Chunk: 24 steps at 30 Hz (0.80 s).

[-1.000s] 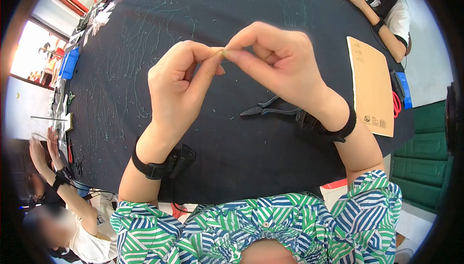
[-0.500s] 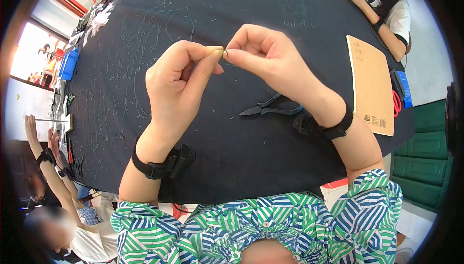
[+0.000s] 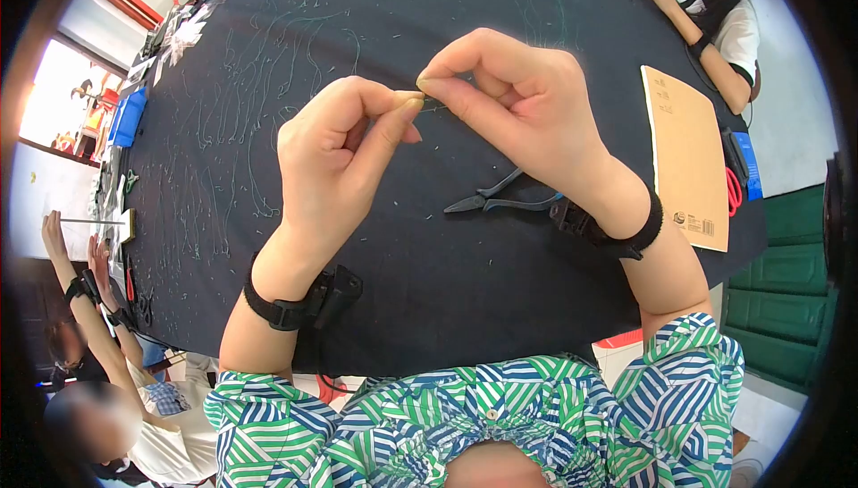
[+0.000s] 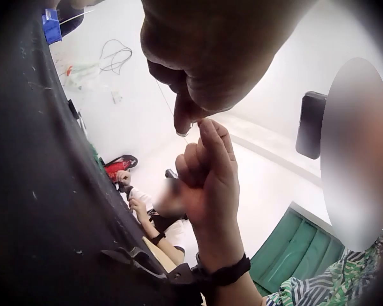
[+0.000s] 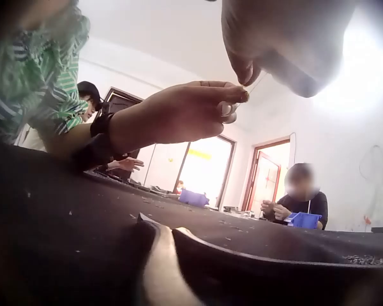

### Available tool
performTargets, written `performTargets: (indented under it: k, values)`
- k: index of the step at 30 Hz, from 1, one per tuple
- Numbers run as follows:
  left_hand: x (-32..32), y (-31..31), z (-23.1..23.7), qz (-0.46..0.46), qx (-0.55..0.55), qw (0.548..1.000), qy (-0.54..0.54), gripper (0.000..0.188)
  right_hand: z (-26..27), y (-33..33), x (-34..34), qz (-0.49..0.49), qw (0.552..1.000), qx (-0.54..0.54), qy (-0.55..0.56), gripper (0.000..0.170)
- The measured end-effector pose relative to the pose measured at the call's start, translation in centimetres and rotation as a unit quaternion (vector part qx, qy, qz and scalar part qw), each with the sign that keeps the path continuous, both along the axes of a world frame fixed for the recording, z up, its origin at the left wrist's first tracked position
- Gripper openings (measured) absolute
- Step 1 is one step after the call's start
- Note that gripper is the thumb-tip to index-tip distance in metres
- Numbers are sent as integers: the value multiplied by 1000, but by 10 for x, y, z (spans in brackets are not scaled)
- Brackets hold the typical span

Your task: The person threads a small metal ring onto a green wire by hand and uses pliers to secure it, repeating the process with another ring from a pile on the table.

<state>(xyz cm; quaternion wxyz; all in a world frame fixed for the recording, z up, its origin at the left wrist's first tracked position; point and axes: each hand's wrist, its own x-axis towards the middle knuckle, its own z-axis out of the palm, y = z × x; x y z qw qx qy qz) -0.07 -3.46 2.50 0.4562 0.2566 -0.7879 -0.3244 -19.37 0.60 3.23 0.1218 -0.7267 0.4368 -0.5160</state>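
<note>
Both hands are raised over the black-clothed table in the head view, fingertips almost meeting. My left hand (image 3: 326,153) pinches a thin thread (image 4: 165,97) between thumb and forefinger. Just above and right of those tips, my right hand (image 3: 527,108) pinches with thumb and forefinger at the same fine thread, its other fingers curled in. The thread is so fine that most of it is lost against the cloth in the head view. Below the right hand lie dark pliers (image 3: 487,205) with their handles spread, partly behind the right wrist.
Many thin green threads (image 3: 255,86) lie across the left and far cloth, with small clippings about. A tan notebook (image 3: 684,162) lies at the right, beside red-handled scissors (image 3: 734,191). Blue bins (image 3: 128,117) stand at the left edge. Other people sit around the table.
My right hand turned at the wrist, then turned back, its fingertips now slightly higher and parted from the left ones. The left hand has hardly moved.
</note>
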Motion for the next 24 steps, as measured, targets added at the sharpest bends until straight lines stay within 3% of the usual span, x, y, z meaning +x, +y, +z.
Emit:
performTargets:
  k: [4,8,11,14,17,21,24]
  values:
    - [2,1,3,3,5,1000,-28,5,-6,-5,-2,36,992,95,-74,10]
    - [1,-1,2,3,-13,1000,-19,6,-23,-16,0,97,956,182,-209,13]
    - [2,0,3,17,1,1000,-18,6,-18,-10,3,121,930,262,-228,12]
    - [2,-4,-3,20,10,1000,-1,5,-23,-6,7,127,943,238,-193,9]
    - [1,-5,-6,18,11,1000,15,4,-18,-1,7,67,992,107,-5,5]
    - [-2,-2,-3,18,14,1000,15,4,-10,0,9,28,996,-41,75,10]
    - [-1,1,0,18,5,1000,-16,4,-3,1,7,6,995,-66,70,8]
